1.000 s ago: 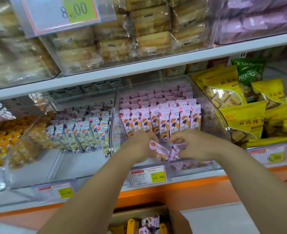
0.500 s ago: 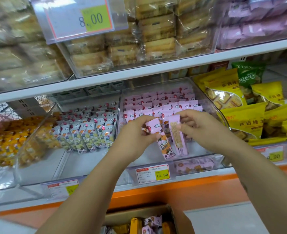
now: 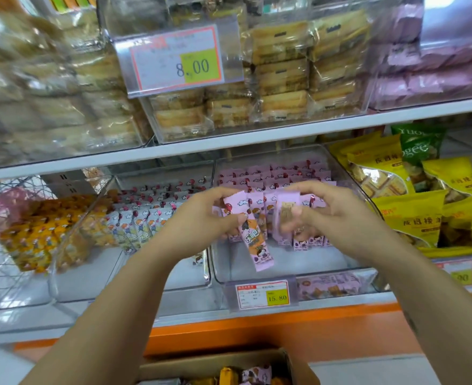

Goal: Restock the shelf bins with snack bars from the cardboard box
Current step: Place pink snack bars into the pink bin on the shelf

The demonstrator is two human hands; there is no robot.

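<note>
Seen from my head camera, both my hands are raised over the middle clear bin (image 3: 298, 263) on the lower shelf. My left hand (image 3: 204, 215) has its fingers curled, pinching the top of a pink bar (image 3: 255, 240) that hangs tilted, its lower end over the bin's bare front. My right hand (image 3: 335, 215) pinches a paler bar (image 3: 285, 212) upright between thumb and fingertips, just beside the first. Rows of pink bars (image 3: 273, 179) stand behind them in the bin. The box (image 3: 173, 369) sits at the bottom edge, below the shelf, with yellow and pink bars inside.
</note>
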